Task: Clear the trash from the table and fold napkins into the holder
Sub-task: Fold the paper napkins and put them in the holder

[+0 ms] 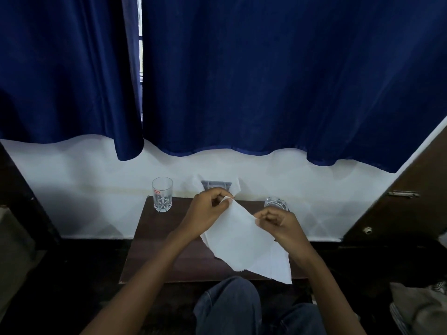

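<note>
A white paper napkin [238,238] hangs above the small dark table [154,243], held between both hands. My left hand [208,211] pinches its upper far corner. My right hand [280,226] pinches its right edge. Another white napkin [275,267] lies flat on the table beneath it, reaching the front edge. The grey napkin holder [216,184] stands at the table's far edge against the wall, partly hidden behind my left hand, with white napkins in it.
A tall clear drinking glass [162,197] stands at the table's far left corner. A low glass dish [276,203] sits at the far right. Blue curtains [242,81] hang above the white wall. My knee [232,303] is just below the table's front edge.
</note>
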Motion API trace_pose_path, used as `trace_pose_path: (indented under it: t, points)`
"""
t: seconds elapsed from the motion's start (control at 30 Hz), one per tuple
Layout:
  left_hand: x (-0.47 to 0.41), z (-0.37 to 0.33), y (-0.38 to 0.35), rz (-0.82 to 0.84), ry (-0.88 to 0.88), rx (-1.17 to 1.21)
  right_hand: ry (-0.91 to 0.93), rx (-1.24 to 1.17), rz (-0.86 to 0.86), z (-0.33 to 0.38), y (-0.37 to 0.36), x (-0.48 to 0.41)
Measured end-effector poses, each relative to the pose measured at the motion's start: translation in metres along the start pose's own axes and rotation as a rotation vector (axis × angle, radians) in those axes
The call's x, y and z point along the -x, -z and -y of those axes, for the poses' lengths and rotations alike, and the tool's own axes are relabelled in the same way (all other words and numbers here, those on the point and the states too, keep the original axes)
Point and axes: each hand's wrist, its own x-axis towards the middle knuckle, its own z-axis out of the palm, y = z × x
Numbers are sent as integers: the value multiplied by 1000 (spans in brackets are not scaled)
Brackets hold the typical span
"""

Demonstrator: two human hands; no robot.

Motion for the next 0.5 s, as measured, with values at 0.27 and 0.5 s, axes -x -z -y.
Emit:
trace_pose_path:
  t: [0.27,0.5]
  points:
    - [22,8,-25,-333,-42,174,-16,-98,-12,4,0,-4]
    - [39,7,-42,238,140,476,-7,-99,102,8,-2,-11]
